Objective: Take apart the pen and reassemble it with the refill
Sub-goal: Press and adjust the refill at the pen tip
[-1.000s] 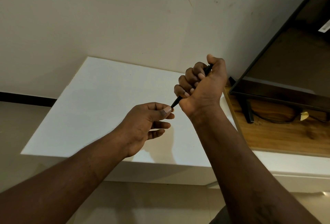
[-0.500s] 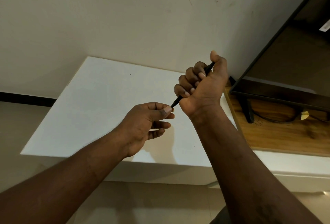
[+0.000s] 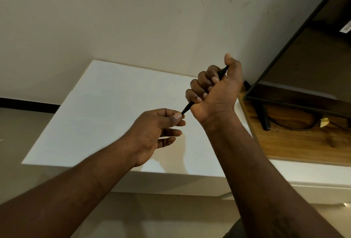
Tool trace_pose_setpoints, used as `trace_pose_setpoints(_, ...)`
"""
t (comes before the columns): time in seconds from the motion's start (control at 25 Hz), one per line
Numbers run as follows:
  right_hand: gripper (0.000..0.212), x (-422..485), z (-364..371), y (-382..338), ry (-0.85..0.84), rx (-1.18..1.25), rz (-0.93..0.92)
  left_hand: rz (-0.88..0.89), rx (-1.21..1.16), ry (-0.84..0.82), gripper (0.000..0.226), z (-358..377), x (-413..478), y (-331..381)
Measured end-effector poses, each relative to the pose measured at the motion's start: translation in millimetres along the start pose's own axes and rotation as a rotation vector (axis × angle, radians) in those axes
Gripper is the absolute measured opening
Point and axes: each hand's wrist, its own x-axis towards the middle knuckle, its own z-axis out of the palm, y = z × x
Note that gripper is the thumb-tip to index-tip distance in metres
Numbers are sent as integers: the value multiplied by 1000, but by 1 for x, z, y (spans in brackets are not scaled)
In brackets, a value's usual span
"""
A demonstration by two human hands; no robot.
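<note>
The white tabletop (image 3: 98,114) spreads across the centre left; the television (image 3: 313,57) fills the right edge. Mid-frame, the right hand (image 3: 218,87) is fisted round the pen (image 3: 187,107), held in the air over the tabletop; the left hand (image 3: 157,129) pinches its lower tip between thumb and forefinger, other fingers loose. We judge the taking-apart is in hand; next we need a counter-twist or straight pull. The television frame crowds the right hand, so free room lies leftward.

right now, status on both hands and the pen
Right hand fisted round the black pen. Left hand pinching its lower tip. Pen not visibly apart, above the white table; nothing in the way.
</note>
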Motion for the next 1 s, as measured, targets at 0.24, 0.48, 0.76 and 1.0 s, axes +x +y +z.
trace_pose_setpoints(0.24,53,1,0,1,1,2,-10,-4,-7,6,13,0,0,-1)
trace_pose_setpoints(0.48,51,1,-1,1,4,1,-13,-5,-12,11,15,0,1,-1)
trace_pose_setpoints(0.76,51,2,0,0,-7,0,-24,-9,-32,15,17,0,1,-1)
trace_pose_setpoints(1.0,51,0,-1,0,-16,-5,-33,-16,-55,22,20,0,2,-3)
